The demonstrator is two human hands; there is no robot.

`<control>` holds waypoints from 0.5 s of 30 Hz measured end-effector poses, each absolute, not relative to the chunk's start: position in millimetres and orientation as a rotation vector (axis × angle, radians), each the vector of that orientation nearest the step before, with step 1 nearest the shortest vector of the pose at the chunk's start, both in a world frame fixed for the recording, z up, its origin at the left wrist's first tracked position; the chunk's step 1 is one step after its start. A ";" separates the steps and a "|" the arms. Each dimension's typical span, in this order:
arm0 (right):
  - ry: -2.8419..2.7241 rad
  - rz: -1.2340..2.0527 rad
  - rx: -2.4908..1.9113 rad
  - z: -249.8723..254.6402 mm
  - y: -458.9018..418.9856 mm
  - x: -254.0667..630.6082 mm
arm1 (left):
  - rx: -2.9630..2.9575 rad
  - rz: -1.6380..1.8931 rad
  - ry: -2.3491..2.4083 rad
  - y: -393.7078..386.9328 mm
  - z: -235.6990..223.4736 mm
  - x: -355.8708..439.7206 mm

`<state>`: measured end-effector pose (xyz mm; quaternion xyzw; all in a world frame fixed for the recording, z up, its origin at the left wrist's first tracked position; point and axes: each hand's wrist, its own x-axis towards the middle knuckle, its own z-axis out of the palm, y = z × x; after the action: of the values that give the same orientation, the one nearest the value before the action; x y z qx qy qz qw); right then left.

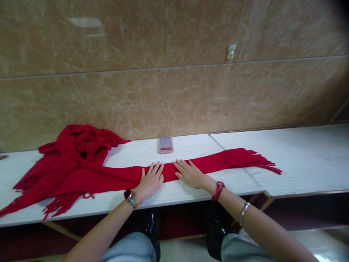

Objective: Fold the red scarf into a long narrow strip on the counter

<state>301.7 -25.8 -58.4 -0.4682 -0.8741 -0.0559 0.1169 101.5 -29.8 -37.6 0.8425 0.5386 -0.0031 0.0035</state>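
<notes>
A long red scarf (223, 160) with fringed ends lies as a narrow folded strip along a white bench top. My left hand (150, 183) rests flat on the strip near its middle, fingers spread. Just to the right, my right hand (190, 174) also presses flat on the cloth, its fingers extended. Bare red fabric shows between the two hands. The fringe at the right points toward the bench's right part. At the left, the strip runs into a bunched heap of red cloth (81, 145) with more fringe; whether that is one scarf or several I cannot tell.
A phone (165, 145) lies on the white bench top (308, 160) close to the brown tiled wall (163, 98). A small white fixture (231, 51) sits on the wall. Open shelves and my black shoes are below the front edge. Seams cross the bench at right.
</notes>
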 end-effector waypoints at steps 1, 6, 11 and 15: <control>-2.561 -0.197 -1.374 -60.5 -25.5 311.3 | 2.636 -0.014 1.689 -29.6 -37.5 101.6; -2.546 -0.351 -1.501 -68.3 -24.2 377.7 | 2.642 -0.037 1.698 -28.0 -38.8 101.2; -2.408 -0.415 -1.830 -68.9 -20.3 451.1 | 2.672 -0.072 1.679 -23.9 -42.0 98.6; -2.287 -0.399 -2.074 -69.1 -14.3 495.8 | 2.672 -0.095 1.668 -22.0 -41.7 98.1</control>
<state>495.8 -14.3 -69.1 -0.6661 -0.7346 -0.1281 0.0144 98.1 -22.0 -41.7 0.8480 0.5292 -0.0303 -0.0048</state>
